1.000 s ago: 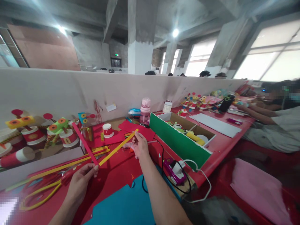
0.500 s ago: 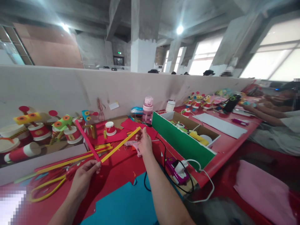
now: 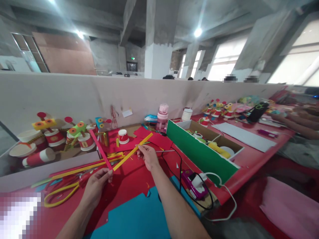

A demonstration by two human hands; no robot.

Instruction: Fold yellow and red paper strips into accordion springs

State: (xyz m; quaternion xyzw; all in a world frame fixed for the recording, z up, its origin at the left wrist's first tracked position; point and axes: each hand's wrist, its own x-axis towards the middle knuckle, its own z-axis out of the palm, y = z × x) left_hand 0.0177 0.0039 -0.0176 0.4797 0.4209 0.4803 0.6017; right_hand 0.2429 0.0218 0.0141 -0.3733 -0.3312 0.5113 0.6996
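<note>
Pinched in my left hand (image 3: 99,181) is the corner where a red paper strip (image 3: 101,149) and a yellow paper strip (image 3: 124,159) meet in a V. The red strip slants up to the left, the yellow one up to the right. My right hand (image 3: 148,155) has its fingers closed at the yellow strip, below its upper end. Beneath my forearms lies a blue sheet (image 3: 134,214). More yellow and red strips (image 3: 77,169) rest left of my left hand, near yellow-handled scissors (image 3: 62,199).
Paper-cup figures (image 3: 84,141) stand along the left back. A green-sided box (image 3: 199,152) holds craft parts on the right, beside a purple power strip (image 3: 194,186) with cables. A pink bottle (image 3: 162,118) stands by the partition (image 3: 74,96). Another person's arms show at far right.
My right hand has slid down and left along the yellow strip, away from its upper end. The view has turned slightly left, so the scene sits further right.
</note>
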